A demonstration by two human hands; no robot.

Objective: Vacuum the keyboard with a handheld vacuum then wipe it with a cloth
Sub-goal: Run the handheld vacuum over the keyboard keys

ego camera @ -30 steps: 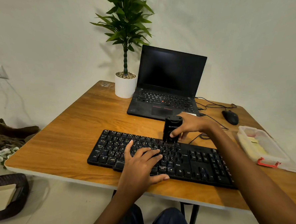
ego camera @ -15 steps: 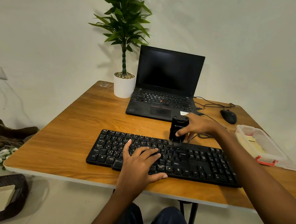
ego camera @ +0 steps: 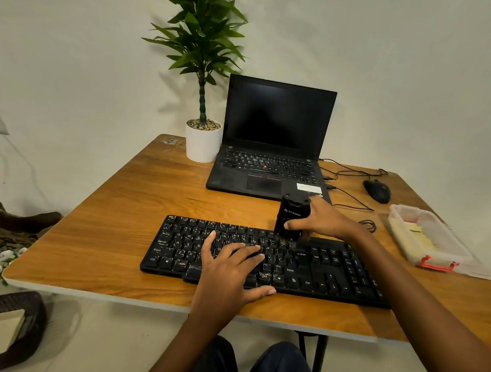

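View from above of a brown wood-grain tabletop (ego camera: 112, 228) with a black full-size computer keyboard (ego camera: 179, 247) lying along its near edge. The person's left hand (ego camera: 229, 270) rests flat on the middle keys, fingers straight and spread, thumb stretched out over the keyboard's front row. The right hand (ego camera: 324, 221) grips a small black handheld vacuum (ego camera: 293, 211), thumb and fingers curled round its body. The vacuum stands nearly upright, nozzle end down on the keys near the keyboard's back edge, just beyond the left hand's fingertips. Behind the keyboard sits an open black laptop (ego camera: 276, 143) with a dark screen, and just beside it to the left a green leafy plant in a white round pot (ego camera: 204, 145). To the right lie a black computer mouse (ego camera: 377, 190) with thin black cables, and nearer, a clear plastic box with a red clasp (ego camera: 425, 238) holding something pale yellow that cannot be made out
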